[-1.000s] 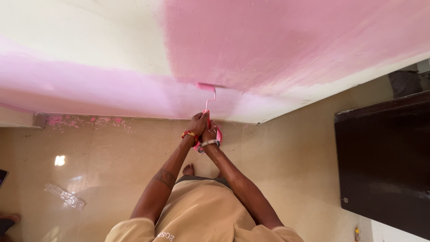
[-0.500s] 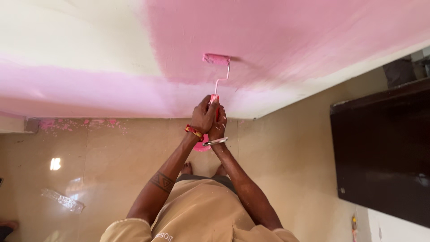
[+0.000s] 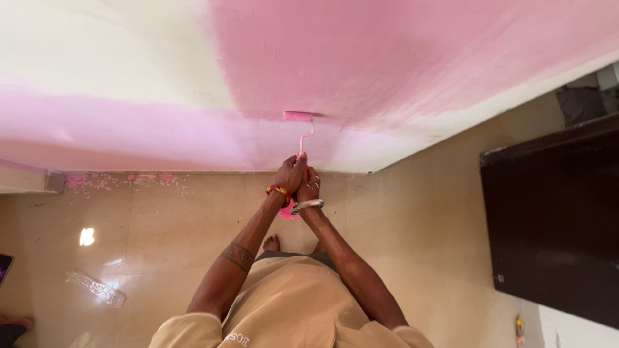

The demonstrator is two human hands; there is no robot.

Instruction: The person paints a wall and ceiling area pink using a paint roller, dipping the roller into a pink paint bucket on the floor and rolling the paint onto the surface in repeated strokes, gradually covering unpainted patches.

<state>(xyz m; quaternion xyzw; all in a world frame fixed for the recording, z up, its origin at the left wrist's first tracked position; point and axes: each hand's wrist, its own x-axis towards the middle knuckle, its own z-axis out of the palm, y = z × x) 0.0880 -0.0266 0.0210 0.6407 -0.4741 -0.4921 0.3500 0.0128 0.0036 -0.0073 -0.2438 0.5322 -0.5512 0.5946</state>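
Head view: left hand (image 3: 290, 175) and right hand (image 3: 309, 187) are wrapped tight together around the pink-handled paint roller (image 3: 300, 132), its pink sleeve pressed against the half-pink, half-cream wall (image 3: 400, 58) (pink drips speckle the beige tiled floor (image 3: 161, 212) below).

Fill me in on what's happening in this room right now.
A person is painting a wall pink. Both hands, the left hand and the right hand, grip the handle of a small paint roller, whose head presses against the wall at the lower edge of a large pink patch. Part of the wall is cream and unpainted. Pink paint spatter marks the tiled floor near the wall's base. A dark cabinet stands to the right.
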